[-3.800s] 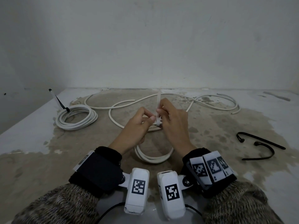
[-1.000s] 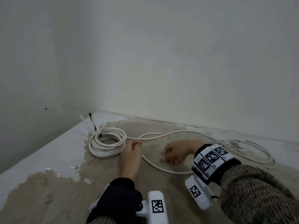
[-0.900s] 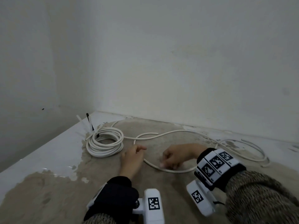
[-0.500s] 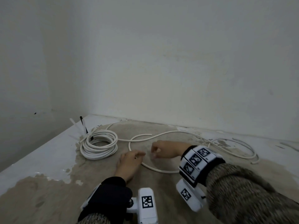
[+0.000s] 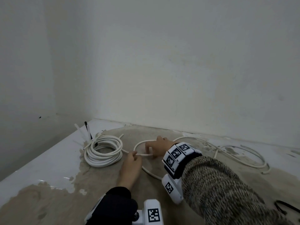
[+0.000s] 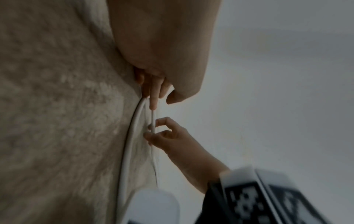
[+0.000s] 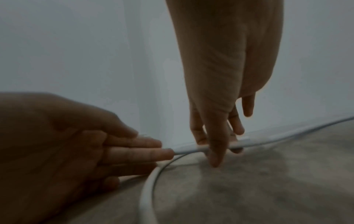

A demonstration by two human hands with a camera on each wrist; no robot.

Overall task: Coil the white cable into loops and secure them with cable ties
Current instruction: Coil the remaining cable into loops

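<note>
A tied coil of white cable (image 5: 103,151) lies on the floor at the left, with white and black cable-tie tails (image 5: 86,133) sticking up from its far side. From it a loose strand of white cable (image 5: 144,154) runs right into wide loops (image 5: 243,161). My left hand (image 5: 134,157) pinches this strand just right of the coil. My right hand (image 5: 151,151) holds the same strand a few centimetres further on, between thumb and fingers (image 6: 162,121). In the right wrist view the cable (image 7: 191,149) stretches between both hands, above a lower loop (image 7: 147,189).
The floor (image 5: 97,192) is stained concrete with a white painted strip along the left. Walls (image 5: 162,62) meet in a corner just behind the coil. Black cable ties (image 5: 282,207) lie at the lower right edge of the head view.
Earlier both hands worked a white tie on a coil. In the last second they have closed in on the loose strand beside the coil and now both hold it.
</note>
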